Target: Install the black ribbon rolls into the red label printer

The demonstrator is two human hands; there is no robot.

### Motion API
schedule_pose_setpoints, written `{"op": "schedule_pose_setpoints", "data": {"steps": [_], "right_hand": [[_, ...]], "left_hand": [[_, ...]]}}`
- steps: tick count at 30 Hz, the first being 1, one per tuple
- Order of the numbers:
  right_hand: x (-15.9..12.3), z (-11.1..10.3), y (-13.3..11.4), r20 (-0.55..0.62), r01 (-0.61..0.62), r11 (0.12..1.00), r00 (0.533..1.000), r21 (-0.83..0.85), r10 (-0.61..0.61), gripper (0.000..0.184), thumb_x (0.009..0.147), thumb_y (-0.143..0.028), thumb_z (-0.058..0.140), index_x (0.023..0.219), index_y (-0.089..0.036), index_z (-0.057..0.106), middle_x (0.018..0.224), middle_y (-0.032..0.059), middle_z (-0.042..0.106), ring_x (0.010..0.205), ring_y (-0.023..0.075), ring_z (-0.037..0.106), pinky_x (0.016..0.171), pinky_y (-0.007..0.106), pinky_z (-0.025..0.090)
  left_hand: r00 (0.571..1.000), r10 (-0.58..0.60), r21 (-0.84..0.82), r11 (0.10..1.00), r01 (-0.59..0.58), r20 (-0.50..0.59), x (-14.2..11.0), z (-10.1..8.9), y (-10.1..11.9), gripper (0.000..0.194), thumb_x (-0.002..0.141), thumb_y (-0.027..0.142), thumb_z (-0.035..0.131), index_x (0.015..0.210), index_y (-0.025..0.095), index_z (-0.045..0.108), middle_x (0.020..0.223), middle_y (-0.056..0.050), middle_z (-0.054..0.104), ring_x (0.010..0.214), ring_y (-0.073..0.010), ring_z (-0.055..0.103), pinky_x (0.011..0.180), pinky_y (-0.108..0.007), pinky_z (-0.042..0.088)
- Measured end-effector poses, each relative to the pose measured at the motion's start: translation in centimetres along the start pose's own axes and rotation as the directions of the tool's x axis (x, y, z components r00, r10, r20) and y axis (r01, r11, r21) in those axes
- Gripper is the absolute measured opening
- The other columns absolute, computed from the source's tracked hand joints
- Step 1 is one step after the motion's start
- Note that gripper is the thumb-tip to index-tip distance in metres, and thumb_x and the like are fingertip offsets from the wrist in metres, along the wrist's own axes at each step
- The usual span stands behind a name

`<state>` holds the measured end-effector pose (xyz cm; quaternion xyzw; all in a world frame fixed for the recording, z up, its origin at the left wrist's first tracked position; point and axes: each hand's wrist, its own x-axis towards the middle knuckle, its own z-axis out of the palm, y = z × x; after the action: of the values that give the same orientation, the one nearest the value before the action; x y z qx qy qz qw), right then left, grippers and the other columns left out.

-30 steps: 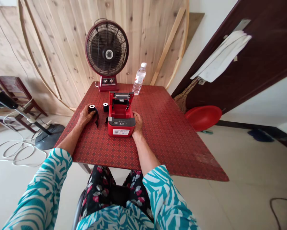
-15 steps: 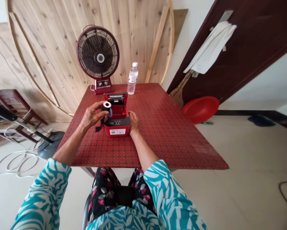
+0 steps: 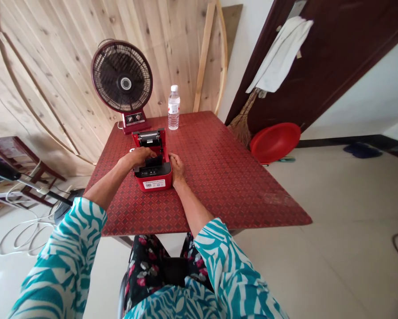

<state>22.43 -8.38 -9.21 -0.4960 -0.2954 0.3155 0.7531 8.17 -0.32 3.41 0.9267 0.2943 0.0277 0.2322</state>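
A red and black label printer (image 3: 154, 182) stands on the table with its lid (image 3: 148, 137) raised and a white sticker on its front. My left hand (image 3: 139, 156) reaches over its open compartment from the left, fingers bent inward and fingertips partly hidden. Just under those fingers is a piece of black film or sheet (image 3: 154, 161). Behind the left hand, the white end of a small roll (image 3: 131, 150) peeks out; most of it is hidden. On the printer's right side, my right hand (image 3: 177, 168) grips the casing.
The patterned red tabletop (image 3: 225, 186) carries a dark red fan (image 3: 122, 79) and a water bottle (image 3: 174, 108) behind the printer. Right of the table lie a red basin (image 3: 275, 141) and a broom (image 3: 241, 124). A chair (image 3: 22, 164) and cables are at left.
My left hand has moved from holding the small roll above the printer's left side to reaching into the compartment. The black strip hanging at the left no longer shows. My right hand stays put.
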Motion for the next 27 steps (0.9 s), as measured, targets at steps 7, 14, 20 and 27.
{"op": "schedule_pose_setpoints", "data": {"steps": [7,14,20,27], "right_hand": [[0.0,0.2,-0.3,0.009,0.023,1.0,1.0,0.02,-0.023,0.025,0.08,-0.038,0.055,0.09,-0.026,0.074,0.097,-0.0014,0.077,0.099,0.0186,0.068,0.102,0.036,0.049],[-0.2,0.1,-0.4,-0.016,0.002,1.0,1.0,0.009,-0.002,0.021,0.081,-0.036,0.057,0.088,-0.026,0.074,0.096,-0.0016,0.077,0.1,0.0186,0.068,0.102,0.037,0.049],[0.7,0.3,-1.1,0.009,-0.085,0.992,0.996,0.089,0.084,0.03,0.083,-0.047,0.059,0.1,-0.025,0.07,0.103,0.0017,0.077,0.099,0.0188,0.069,0.097,0.038,0.053],[6.7,3.2,-4.0,0.139,0.014,0.996,0.99,0.087,-0.026,0.045,0.088,-0.062,0.051,0.1,-0.024,0.071,0.099,0.0028,0.077,0.095,0.018,0.07,0.097,0.04,0.053]], "left_hand": [[0.988,-0.007,-0.26,0.965,-0.033,-0.152,-2.3,-0.4,1.1,0.018,0.077,0.032,0.073,0.091,0.024,0.08,0.094,-0.003,0.08,0.09,-0.0263,0.073,0.085,-0.035,0.056],[0.81,-0.046,-0.46,0.841,-0.283,-0.584,-7.0,3.9,1.1,0.061,0.092,0.069,0.046,0.081,0.019,0.078,0.093,-0.01,0.078,0.101,-0.0296,0.072,0.101,-0.047,0.053],[0.728,0.105,-0.281,0.878,-0.388,-0.677,-7.4,6.1,1.0,0.057,0.097,0.065,0.039,0.089,0.023,0.077,0.096,-0.008,0.078,0.105,-0.0268,0.071,0.12,-0.053,0.033],[0.657,0.206,-0.04,0.94,-0.339,-0.725,-8.0,6.7,0.4,0.059,0.098,0.064,0.033,0.095,0.025,0.077,0.124,-0.011,0.068,0.13,-0.0291,0.053,0.113,-0.054,0.039]]}}
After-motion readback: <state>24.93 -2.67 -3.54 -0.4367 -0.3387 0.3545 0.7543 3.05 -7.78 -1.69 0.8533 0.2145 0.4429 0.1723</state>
